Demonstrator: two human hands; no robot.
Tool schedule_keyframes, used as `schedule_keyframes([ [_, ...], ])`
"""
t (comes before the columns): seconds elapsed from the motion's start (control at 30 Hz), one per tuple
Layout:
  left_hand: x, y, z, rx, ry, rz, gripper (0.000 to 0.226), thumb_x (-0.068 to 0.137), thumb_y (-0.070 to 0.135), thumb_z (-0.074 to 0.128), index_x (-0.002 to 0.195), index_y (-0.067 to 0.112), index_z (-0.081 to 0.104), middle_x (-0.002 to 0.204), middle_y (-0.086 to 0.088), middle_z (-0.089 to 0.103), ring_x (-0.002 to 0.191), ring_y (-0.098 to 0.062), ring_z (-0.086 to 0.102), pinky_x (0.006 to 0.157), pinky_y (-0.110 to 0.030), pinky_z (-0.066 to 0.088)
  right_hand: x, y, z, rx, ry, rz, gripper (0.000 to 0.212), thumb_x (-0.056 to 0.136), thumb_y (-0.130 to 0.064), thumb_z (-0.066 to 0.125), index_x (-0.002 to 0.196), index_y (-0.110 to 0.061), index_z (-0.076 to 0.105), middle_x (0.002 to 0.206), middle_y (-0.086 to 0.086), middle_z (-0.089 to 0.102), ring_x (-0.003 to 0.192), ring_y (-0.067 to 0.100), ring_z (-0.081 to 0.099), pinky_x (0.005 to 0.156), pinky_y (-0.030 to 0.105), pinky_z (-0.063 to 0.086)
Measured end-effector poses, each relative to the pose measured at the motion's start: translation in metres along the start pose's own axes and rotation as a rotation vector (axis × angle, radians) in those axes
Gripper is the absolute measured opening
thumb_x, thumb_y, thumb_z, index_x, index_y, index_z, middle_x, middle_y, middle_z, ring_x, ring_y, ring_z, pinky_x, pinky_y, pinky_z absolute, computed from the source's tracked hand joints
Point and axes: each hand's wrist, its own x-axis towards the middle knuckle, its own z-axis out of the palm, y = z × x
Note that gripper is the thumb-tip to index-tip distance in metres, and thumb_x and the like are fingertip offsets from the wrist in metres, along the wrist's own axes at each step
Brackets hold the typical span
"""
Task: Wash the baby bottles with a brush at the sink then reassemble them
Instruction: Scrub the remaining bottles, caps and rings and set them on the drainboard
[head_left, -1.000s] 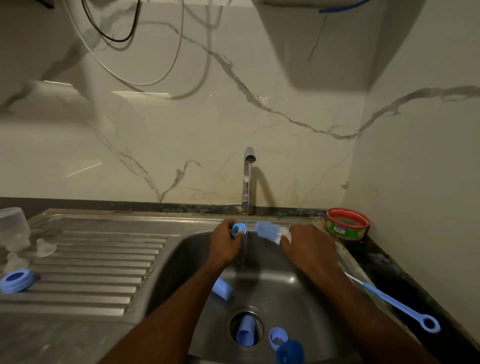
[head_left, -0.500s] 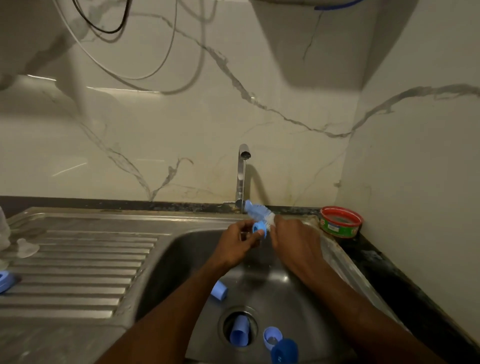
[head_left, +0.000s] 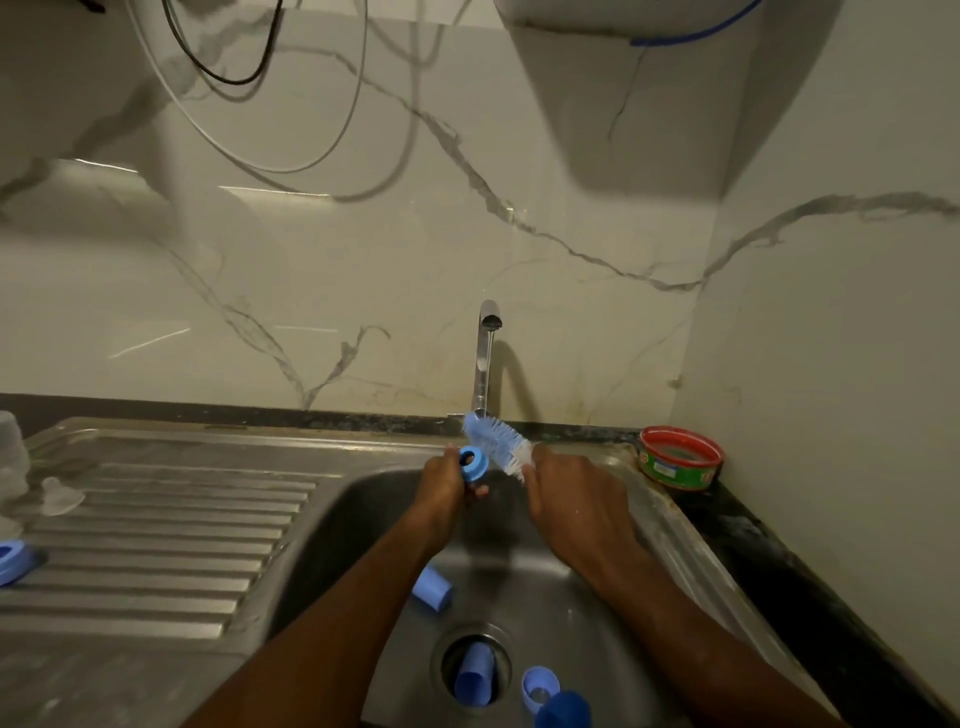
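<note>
Steel sink (head_left: 363, 499) — left hand (head_left: 441, 488) grips blue ring (head_left: 474, 462); right hand (head_left: 571, 499) grips bristled brush (head_left: 498, 441)

Marbled walls (head_left: 363, 270) are meeting in a corner on the right, grey veins running across them. Cables (head_left: 270, 130) are hanging in loops at upper left. A box (head_left: 639, 21) is casting a shadow down the wall. A dark counter (head_left: 810, 587) is edging the steel drainboard (head_left: 171, 525).

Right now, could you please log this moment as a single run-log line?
stage: scrubbing | left hand: holds blue ring | right hand: holds bottle brush beside ring | sink: other blue parts waiting
</note>
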Motion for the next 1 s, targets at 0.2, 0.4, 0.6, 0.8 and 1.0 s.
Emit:
schedule_keyframes([
  [0.2, -0.013, -0.004, 0.006, -0.094, -0.174, -0.013, 0.016, 0.100, 0.014, 0.058, 0.102, 0.005, 0.070, 0.092, -0.013, 0.077, 0.097, -0.026, 0.072, 0.091, -0.039, 0.058, 0.014, -0.009, -0.003, -0.030, -0.062, 0.097, 0.027, 0.101, -0.028, 0.059, 0.126, -0.016, 0.056, 0.120, 0.008, 0.065, 0.105, 0.025, 0.064, 0.085, 0.037, 0.048],
  [0.4, -0.008, -0.007, -0.003, -0.122, 0.162, 0.045, 0.020, 0.097, 0.023, 0.066, 0.107, 0.007, 0.068, 0.102, -0.014, 0.073, 0.094, -0.026, 0.072, 0.088, -0.042, 0.059, -0.006, 0.008, -0.013, -0.084, 0.097, 0.009, 0.029, 0.102, -0.036, 0.055, 0.127, -0.021, 0.057, 0.112, 0.000, 0.068, 0.084, 0.014, 0.060, 0.073, 0.026, 0.047],
  [0.6, -0.005, -0.010, 0.003, -0.257, -0.048, -0.014, 0.043, 0.095, 0.037, 0.064, 0.120, 0.002, 0.066, 0.109, -0.017, 0.075, 0.099, -0.028, 0.074, 0.083, -0.037, 0.059, 0.010, -0.014, -0.007, 0.012, -0.195, 0.143, 0.051, 0.098, -0.034, 0.065, 0.142, -0.016, 0.046, 0.138, 0.010, 0.056, 0.122, 0.025, 0.057, 0.103, 0.037, 0.044],
  [0.8, -0.005, -0.022, 0.013, -0.290, -0.174, -0.027, 0.051, 0.077, 0.034, 0.073, 0.117, 0.001, 0.070, 0.109, -0.022, 0.074, 0.101, -0.032, 0.074, 0.083, -0.039, 0.063, 0.023, -0.012, -0.006, 0.127, -0.159, 0.185, 0.051, 0.093, -0.049, 0.066, 0.133, -0.021, 0.052, 0.128, 0.006, 0.061, 0.113, 0.023, 0.059, 0.098, 0.038, 0.044],
  [1.0, -0.002, -0.011, 0.002, -0.425, -0.015, -0.013, 0.022, 0.100, 0.015, 0.058, 0.117, 0.001, 0.064, 0.112, -0.023, 0.070, 0.094, -0.028, 0.071, 0.063, -0.029, 0.063, -0.002, -0.008, -0.009, 0.066, -0.084, 0.050, 0.044, 0.101, -0.043, 0.056, 0.137, -0.019, 0.050, 0.130, 0.007, 0.060, 0.113, 0.024, 0.061, 0.097, 0.035, 0.049],
])
